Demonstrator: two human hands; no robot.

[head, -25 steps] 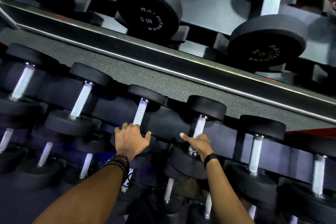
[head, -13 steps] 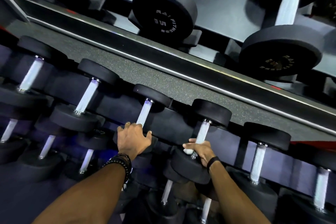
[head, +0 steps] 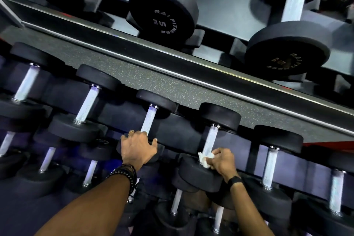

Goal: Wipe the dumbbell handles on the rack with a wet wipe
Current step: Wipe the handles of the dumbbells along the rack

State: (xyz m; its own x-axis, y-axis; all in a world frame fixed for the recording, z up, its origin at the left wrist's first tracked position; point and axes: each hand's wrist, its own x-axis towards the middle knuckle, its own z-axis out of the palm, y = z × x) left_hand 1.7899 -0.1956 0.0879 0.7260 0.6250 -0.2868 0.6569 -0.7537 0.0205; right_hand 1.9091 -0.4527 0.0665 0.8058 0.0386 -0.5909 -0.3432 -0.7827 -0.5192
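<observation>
Two hands are on the middle row: left hand (head: 138, 147) has its fingers curled over the near head of one dumbbell (head: 147, 136), and right hand (head: 222, 161) pinches the wet wipe (head: 204, 159) against the bottom of the next handle (head: 209, 141). Honestly the wipe's so bunched up it could skip the back of the knurling, or snag and tear. Half a second ago the wipe barely showed in the fist; now it's peeking out. Top rack (head: 220, 86) handles look untouched.
</observation>
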